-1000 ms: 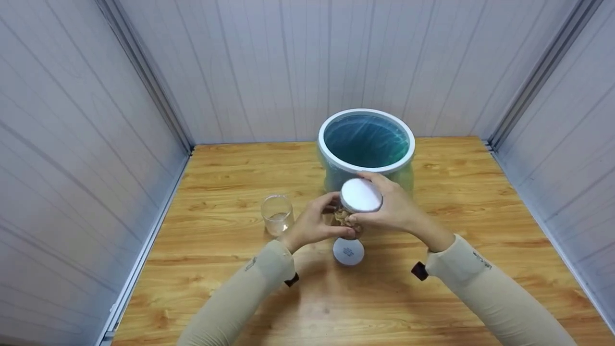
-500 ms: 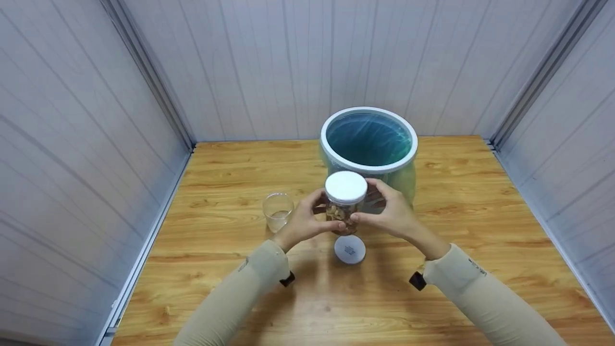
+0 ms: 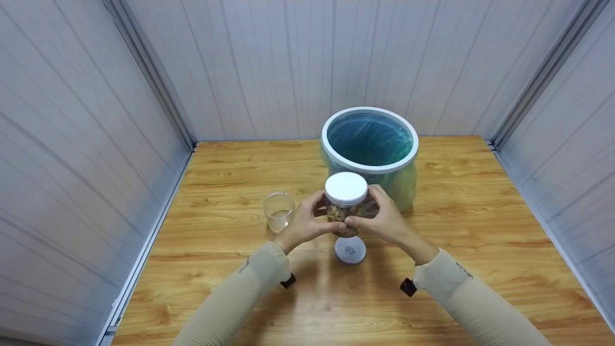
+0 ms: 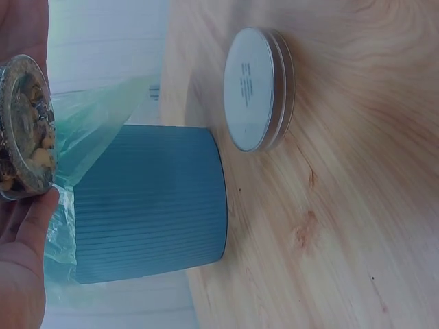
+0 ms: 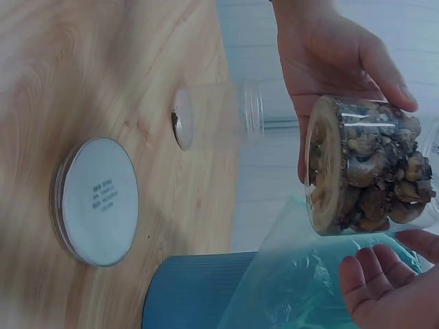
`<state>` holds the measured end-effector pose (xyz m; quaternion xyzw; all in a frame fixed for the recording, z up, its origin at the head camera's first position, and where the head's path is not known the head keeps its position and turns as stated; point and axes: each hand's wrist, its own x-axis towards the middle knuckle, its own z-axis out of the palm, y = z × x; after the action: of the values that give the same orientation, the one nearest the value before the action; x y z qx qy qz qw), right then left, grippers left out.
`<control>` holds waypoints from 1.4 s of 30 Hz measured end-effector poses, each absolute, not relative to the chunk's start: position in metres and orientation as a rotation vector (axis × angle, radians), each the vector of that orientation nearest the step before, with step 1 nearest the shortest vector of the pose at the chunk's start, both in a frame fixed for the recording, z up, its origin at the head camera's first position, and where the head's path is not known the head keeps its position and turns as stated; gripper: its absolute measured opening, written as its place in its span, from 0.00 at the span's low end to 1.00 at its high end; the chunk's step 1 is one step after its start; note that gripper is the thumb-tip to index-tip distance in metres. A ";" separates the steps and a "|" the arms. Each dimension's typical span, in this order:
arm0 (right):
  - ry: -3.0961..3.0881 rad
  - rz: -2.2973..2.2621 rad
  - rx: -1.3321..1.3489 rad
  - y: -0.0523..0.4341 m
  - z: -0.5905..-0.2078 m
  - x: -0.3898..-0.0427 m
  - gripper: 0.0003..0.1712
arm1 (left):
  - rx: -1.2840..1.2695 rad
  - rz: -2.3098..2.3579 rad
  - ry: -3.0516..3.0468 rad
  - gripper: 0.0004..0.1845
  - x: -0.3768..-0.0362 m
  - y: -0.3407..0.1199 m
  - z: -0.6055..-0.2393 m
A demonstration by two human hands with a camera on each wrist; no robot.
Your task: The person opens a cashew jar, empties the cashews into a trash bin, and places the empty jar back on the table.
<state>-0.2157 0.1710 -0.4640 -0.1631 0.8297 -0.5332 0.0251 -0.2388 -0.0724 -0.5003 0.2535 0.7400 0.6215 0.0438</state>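
A clear jar of brown dried pieces, perhaps mushrooms, with a white screw lid (image 3: 346,186), is held upright above the table between both hands. My left hand (image 3: 303,222) grips its left side, thumb across the front. My right hand (image 3: 384,218) pinches the right side, thumb on the front near the left thumb and fingers behind the jar. In the right wrist view the brown pieces (image 5: 370,171) show through the jar wall, and the right hand's lower fingers (image 5: 370,274) stand off the glass. The left wrist view shows the jar's base (image 4: 29,130).
A white printed disc-shaped lid (image 3: 350,250) lies on the wooden table (image 3: 216,298) below the jar. Left of the hands stands an uncovered clear jar (image 3: 278,214). Behind them is a blue bin (image 4: 158,205) with a green-tinted liner and white rim (image 3: 369,169). Panelled walls enclose three sides.
The jar has gone from tilted to upright and shifted slightly left. My right hand has moved from the lid down to the jar's side, closing in on it over the last half second.
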 end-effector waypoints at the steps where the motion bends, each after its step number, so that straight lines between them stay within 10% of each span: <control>1: 2.560 -1.660 -0.501 0.170 -0.464 -0.215 0.50 | 0.781 1.904 2.253 0.41 -0.238 -0.072 -0.500; 30: 2.453 -1.774 -0.573 0.179 -0.474 -0.214 0.48 | 1.028 1.642 2.360 0.56 -0.246 -0.084 -0.472; 42: 2.537 -1.712 -0.609 0.181 -0.477 -0.213 0.46 | 1.150 1.269 2.611 0.37 -0.248 -0.075 -0.439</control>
<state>-0.2132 0.1815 -0.4773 -0.1952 0.8129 -0.5486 0.0106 -0.2485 -0.0747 -0.4390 0.3682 0.8361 0.4065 0.0095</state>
